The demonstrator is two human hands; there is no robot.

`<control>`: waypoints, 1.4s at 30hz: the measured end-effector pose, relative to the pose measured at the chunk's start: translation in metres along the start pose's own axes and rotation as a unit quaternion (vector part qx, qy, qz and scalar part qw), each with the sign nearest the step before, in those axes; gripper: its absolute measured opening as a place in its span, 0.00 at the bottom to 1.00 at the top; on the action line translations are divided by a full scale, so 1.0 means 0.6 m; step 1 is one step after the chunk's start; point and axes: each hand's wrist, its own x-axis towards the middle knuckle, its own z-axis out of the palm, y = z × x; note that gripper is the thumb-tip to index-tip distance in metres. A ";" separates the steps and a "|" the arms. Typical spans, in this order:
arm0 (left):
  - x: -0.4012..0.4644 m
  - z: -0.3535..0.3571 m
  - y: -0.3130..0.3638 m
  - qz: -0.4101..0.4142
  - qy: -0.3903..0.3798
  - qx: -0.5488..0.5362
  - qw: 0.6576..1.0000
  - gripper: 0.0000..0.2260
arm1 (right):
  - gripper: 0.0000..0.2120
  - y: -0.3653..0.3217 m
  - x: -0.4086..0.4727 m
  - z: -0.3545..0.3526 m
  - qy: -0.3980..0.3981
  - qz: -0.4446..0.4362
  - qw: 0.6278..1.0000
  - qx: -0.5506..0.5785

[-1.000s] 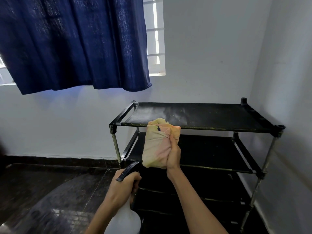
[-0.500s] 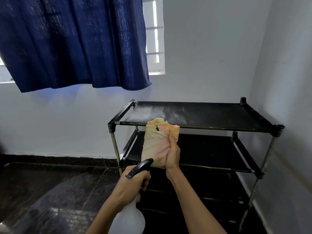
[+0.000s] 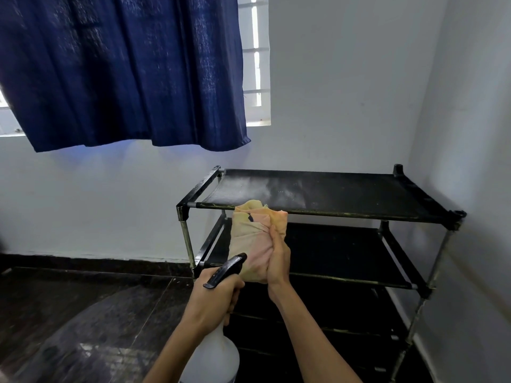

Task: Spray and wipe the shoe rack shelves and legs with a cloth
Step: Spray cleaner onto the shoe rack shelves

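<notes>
While the spray bottle (image 3: 214, 352) is gripped by the left hand (image 3: 214, 297), the bunched cloth (image 3: 255, 239) is clutched by the right hand (image 3: 278, 261) just below the top shelf (image 3: 345, 193), whose long axis runs rightward.

left hand (image 3: 214, 297) lifted spray bottle (image 3: 213, 352) up and rightward, black nozzle (image 3: 225, 270) now overlapping lower edge of cloth (image 3: 253, 240), closer to right hand (image 3: 278, 262)

Black shoe rack (image 3: 326, 193) stands in the room corner on a dark polished floor (image 3: 83, 313), with walls behind and to its right. Tiers of black shelf panels sit on metal legs (image 3: 188, 241). Top shelf shows pale speckling toward its left and centre. A yellow-pink cloth (image 3: 255, 239) overlaps its front edge near the left corner.
</notes>
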 end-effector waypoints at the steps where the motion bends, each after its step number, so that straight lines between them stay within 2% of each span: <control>1: 0.000 -0.002 0.001 0.003 -0.002 -0.003 1.000 0.12 | 0.13 0.000 -0.001 0.000 0.000 -0.001 1.000 -0.001; 4: 0.001 -0.011 0.007 0.007 0.008 -0.023 1.000 0.15 | 0.13 -0.002 -0.002 0.001 0.006 -0.002 1.000 -0.005; 11: 0.029 -0.040 0.055 -0.027 0.054 -0.102 0.993 0.07 | 0.12 -0.048 -0.003 -0.015 0.068 -0.033 0.997 0.033; 15: 0.091 -0.079 0.099 -0.035 0.074 -0.095 0.992 0.10 | 0.12 -0.105 0.010 -0.033 0.103 -0.068 0.992 0.019; 20: 0.160 -0.099 0.136 -0.093 0.031 -0.023 0.995 0.09 | 0.13 -0.166 0.038 -0.052 0.154 -0.103 0.983 0.013; 23: 0.188 -0.098 0.138 -0.131 0.026 0.014 0.991 0.06 | 0.12 -0.185 0.046 -0.061 0.162 -0.116 0.980 0.012; 26: 0.210 -0.101 0.139 -0.132 0.046 0.050 0.989 0.09 | 0.11 -0.194 0.049 -0.069 0.163 -0.120 0.979 0.005; 30: 0.228 -0.094 0.149 -0.143 0.037 0.042 0.988 0.03 | 0.14 -0.194 0.054 -0.080 0.177 -0.125 0.976 0.009; 35: 0.253 -0.088 0.153 -0.133 0.027 0.029 0.990 0.08 | 0.17 -0.196 0.056 -0.093 0.181 -0.127 0.975 0.019; 39: 0.269 -0.082 0.155 -0.120 0.039 0.047 0.991 0.07 | 0.18 -0.202 0.058 -0.101 0.185 -0.130 0.974 0.022; 42: 0.279 -0.073 0.157 -0.123 0.031 0.010 0.992 0.06 | 0.19 -0.205 0.059 -0.109 0.185 -0.131 0.974 0.023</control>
